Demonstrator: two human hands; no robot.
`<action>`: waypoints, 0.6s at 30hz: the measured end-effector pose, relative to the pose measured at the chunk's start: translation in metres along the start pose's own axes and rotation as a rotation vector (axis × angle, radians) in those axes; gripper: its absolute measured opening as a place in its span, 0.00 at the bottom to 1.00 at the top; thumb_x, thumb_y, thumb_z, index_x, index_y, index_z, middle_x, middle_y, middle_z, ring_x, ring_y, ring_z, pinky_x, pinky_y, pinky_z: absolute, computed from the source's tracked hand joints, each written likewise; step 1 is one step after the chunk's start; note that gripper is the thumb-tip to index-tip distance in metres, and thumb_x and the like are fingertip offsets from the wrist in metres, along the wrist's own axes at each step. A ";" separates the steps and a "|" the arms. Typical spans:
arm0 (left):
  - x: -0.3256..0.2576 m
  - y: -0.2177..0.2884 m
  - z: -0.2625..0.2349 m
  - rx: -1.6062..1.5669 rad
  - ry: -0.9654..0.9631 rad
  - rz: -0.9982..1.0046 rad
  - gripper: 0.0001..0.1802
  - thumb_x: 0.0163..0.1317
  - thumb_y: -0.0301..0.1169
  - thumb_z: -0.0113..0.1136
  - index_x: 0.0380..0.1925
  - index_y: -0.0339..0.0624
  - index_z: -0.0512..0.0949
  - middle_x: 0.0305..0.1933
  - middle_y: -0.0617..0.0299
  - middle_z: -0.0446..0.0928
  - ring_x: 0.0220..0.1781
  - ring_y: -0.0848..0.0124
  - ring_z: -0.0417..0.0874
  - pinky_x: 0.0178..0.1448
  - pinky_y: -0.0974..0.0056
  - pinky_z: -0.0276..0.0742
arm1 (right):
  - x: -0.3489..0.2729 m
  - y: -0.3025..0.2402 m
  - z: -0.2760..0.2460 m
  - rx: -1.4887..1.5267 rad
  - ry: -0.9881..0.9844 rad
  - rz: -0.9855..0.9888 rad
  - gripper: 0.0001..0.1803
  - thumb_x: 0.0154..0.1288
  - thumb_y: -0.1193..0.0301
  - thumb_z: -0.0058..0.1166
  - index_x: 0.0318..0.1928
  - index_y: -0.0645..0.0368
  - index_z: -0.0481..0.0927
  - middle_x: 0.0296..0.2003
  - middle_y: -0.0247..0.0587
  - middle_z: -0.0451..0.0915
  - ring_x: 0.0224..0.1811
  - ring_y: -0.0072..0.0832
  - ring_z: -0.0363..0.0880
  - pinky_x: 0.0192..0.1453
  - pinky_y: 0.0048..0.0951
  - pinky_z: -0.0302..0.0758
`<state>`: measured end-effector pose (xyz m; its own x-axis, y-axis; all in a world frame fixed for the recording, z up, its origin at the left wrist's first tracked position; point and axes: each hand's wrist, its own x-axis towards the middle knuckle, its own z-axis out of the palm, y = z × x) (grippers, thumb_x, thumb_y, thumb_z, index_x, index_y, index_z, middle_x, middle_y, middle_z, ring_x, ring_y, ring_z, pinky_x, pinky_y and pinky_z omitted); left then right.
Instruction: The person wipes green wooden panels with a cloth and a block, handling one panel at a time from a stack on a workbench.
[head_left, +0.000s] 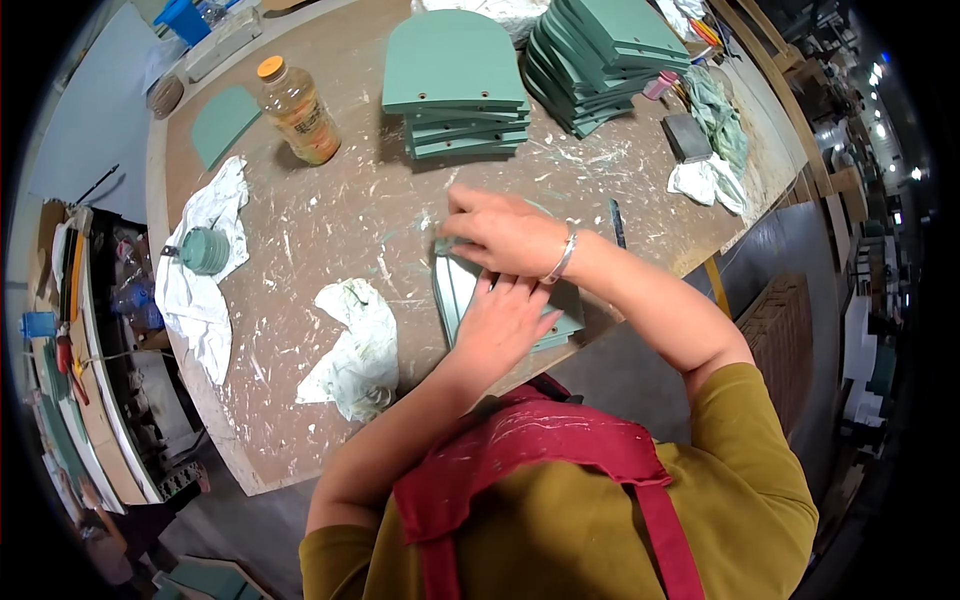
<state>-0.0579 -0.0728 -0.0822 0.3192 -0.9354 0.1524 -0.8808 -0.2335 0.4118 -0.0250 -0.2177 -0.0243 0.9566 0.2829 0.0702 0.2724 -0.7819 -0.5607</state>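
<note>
At the table's near edge lies a green panel [560, 305], with a pale, shiny strip along its left side. My left hand [505, 318] rests flat on it, fingers stretched forward and partly under my right wrist. My right hand [505, 232] reaches across the panel's far part. Its fingers bend down and together at the far left edge, by a small green bit; what they hold, if anything, is mostly hidden. To the left of the panel is a crumpled, green-stained white cloth [355, 345]. A thin dark tool [617, 222] lies to the right.
Two stacks of rounded green panels [455, 60] [610, 50] stand at the back. Further left are an orange-capped bottle [303, 115], a loose green piece [222, 122] and a green jar [204, 250] on a white cloth [205, 315]. A dark block [686, 137] and rags [715, 120] sit far right.
</note>
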 end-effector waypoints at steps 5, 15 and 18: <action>0.003 0.002 0.003 0.005 0.081 0.013 0.35 0.66 0.49 0.58 0.68 0.42 0.66 0.72 0.52 0.62 0.75 0.54 0.61 0.77 0.44 0.51 | 0.009 0.012 -0.004 -0.143 0.040 0.006 0.10 0.61 0.72 0.61 0.43 0.59 0.82 0.40 0.46 0.73 0.44 0.46 0.77 0.47 0.42 0.75; 0.000 0.000 0.002 0.049 0.090 0.002 0.36 0.65 0.48 0.59 0.68 0.41 0.66 0.73 0.53 0.61 0.76 0.55 0.59 0.76 0.45 0.54 | 0.023 0.012 -0.016 -0.226 0.004 0.025 0.11 0.60 0.70 0.61 0.42 0.59 0.85 0.39 0.47 0.74 0.45 0.46 0.78 0.48 0.43 0.76; 0.003 0.006 -0.006 -0.003 -0.052 -0.070 0.36 0.65 0.47 0.60 0.68 0.41 0.66 0.71 0.51 0.63 0.76 0.53 0.59 0.76 0.45 0.53 | 0.027 -0.006 -0.001 -0.129 -0.109 -0.023 0.10 0.62 0.68 0.60 0.40 0.59 0.85 0.40 0.48 0.75 0.44 0.46 0.78 0.49 0.44 0.75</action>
<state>-0.0595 -0.0756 -0.0736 0.3614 -0.9292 0.0768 -0.8560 -0.2980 0.4225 -0.0011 -0.2061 -0.0180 0.9350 0.3544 -0.0121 0.3115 -0.8374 -0.4491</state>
